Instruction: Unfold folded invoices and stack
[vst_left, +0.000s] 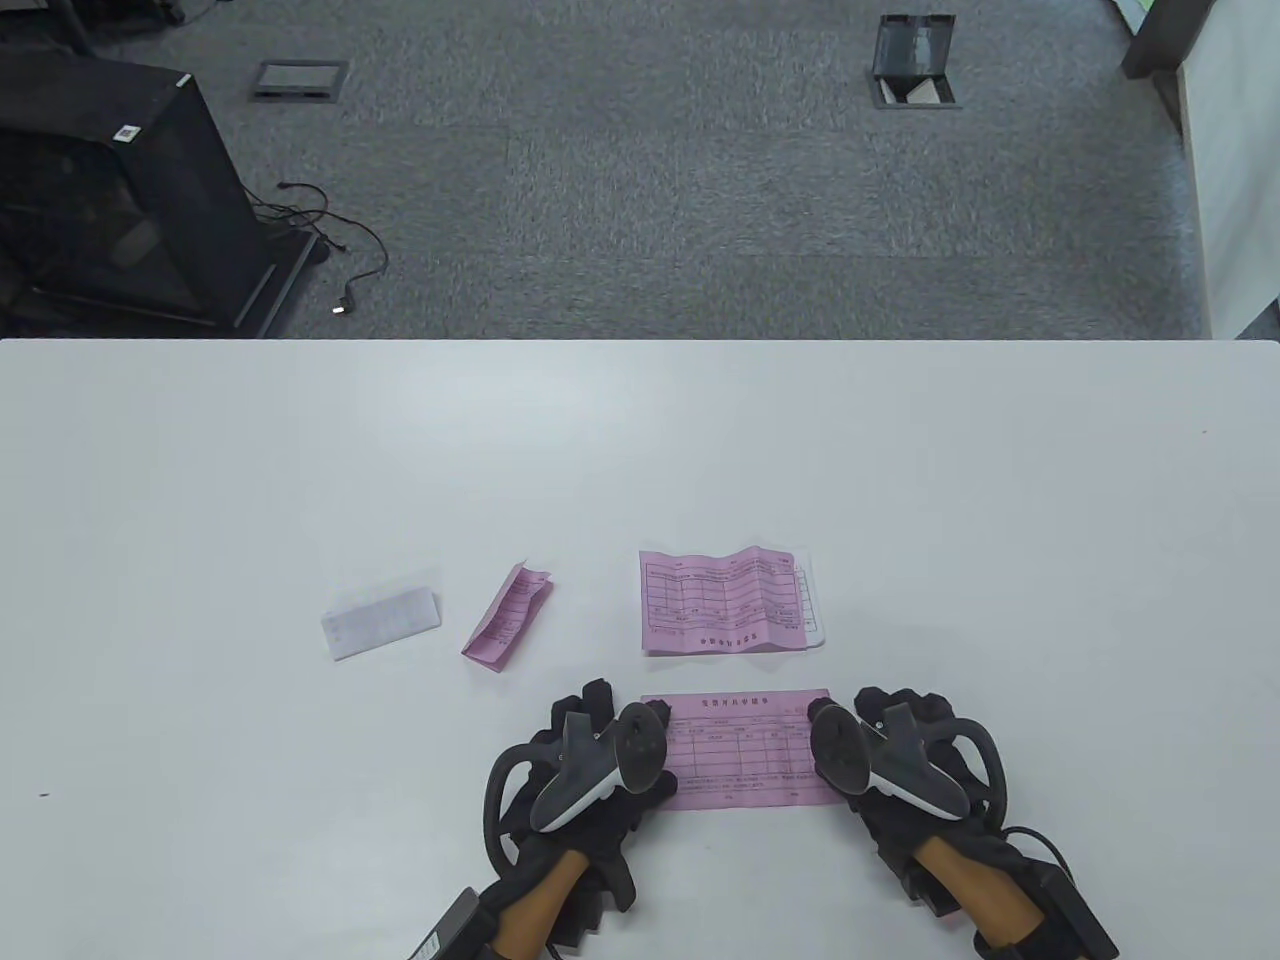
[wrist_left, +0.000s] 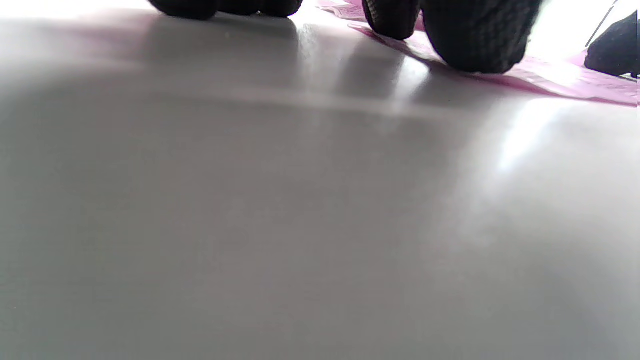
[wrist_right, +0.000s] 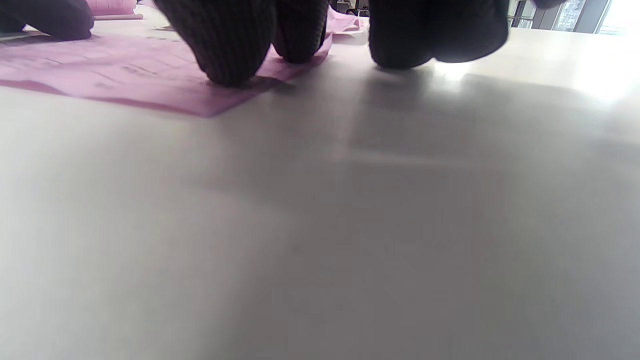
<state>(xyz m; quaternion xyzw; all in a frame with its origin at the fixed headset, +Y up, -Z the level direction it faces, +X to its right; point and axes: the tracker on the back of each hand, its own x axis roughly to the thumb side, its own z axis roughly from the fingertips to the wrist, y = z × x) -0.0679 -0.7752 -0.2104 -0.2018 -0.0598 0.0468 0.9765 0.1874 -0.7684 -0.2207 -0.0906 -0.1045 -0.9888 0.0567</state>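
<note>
An unfolded pink invoice (vst_left: 745, 750) lies flat on the white table (vst_left: 300, 450) near the front edge. My left hand (vst_left: 600, 745) presses its left end with fingertips (wrist_left: 475, 45) on the pink sheet (wrist_left: 575, 82). My right hand (vst_left: 870, 740) presses its right end with fingertips (wrist_right: 230, 45) on the sheet (wrist_right: 100, 70). Behind it lies a stack (vst_left: 725, 602) with an unfolded pink invoice on top of a white sheet. A folded pink invoice (vst_left: 508, 614) and a folded white invoice (vst_left: 381, 622) lie to the left.
The table's far edge (vst_left: 640, 342) runs across the middle of the table view, with grey carpet beyond. A black cabinet (vst_left: 110, 190) with cables stands on the floor at the far left. A floor box (vst_left: 912, 60) is at the far right.
</note>
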